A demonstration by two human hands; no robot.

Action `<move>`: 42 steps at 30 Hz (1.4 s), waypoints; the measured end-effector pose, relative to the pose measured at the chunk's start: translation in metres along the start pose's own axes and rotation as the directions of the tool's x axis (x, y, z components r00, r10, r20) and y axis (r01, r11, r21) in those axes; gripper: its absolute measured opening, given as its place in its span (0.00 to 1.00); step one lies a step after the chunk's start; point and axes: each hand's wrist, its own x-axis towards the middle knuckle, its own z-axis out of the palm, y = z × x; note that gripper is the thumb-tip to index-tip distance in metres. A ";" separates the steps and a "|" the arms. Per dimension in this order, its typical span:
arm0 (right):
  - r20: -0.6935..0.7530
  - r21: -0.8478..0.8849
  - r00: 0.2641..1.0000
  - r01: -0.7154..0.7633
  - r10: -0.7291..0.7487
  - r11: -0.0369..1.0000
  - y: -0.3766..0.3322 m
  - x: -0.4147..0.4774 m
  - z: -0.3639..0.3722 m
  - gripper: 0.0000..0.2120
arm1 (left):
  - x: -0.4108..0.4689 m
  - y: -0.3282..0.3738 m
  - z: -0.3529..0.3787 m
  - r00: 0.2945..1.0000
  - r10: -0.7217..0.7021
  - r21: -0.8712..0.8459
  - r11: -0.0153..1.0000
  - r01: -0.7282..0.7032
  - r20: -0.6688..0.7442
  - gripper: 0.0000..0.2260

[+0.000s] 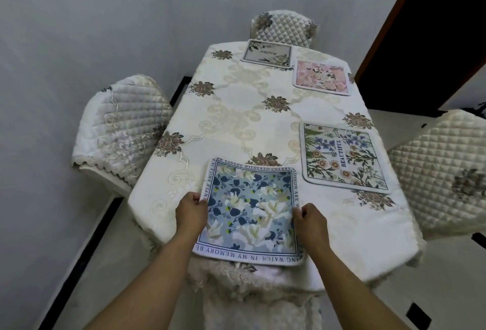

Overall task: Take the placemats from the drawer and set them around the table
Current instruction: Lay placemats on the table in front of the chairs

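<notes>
A blue-and-white floral placemat (249, 211) with lettering round its border lies at the near end of the table (236, 119), its near edge hanging slightly over the table's edge. My left hand (190, 210) pinches its left edge and my right hand (311, 220) pinches its right edge. Three other placemats lie flat on the cream tablecloth: a green floral one reading BEAUTIFUL (344, 157) on the right side, a pink one (320, 77) further back on the right, and a grey one (267, 53) at the far end.
Quilted chair covers stand at the left (123, 129), at the far end (285, 27), at the right (444, 172) and just under me (257, 298). A grey wall runs along the left; a dark doorway (434, 27) is at the back right.
</notes>
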 end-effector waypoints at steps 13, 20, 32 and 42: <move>-0.211 -0.208 0.977 0.001 -0.046 0.978 0.027 -0.006 0.024 0.09 | 0.013 -0.037 0.023 0.922 0.383 0.449 0.816 -0.364 0.052 0.15; 0.189 -0.301 0.860 0.510 -0.474 0.806 -0.031 -0.048 0.088 0.29 | -0.020 -0.039 0.074 0.839 0.463 0.608 0.590 -0.532 0.285 0.27; 0.274 -0.388 0.891 0.447 -0.363 0.806 0.037 -0.047 0.038 0.35 | -0.002 -0.066 0.028 0.829 0.389 0.592 0.581 -0.559 0.401 0.33; 0.426 -0.358 0.825 0.530 -0.371 0.768 -0.067 0.100 0.078 0.29 | 0.092 0.049 0.144 0.835 0.412 0.599 0.582 -0.550 0.365 0.26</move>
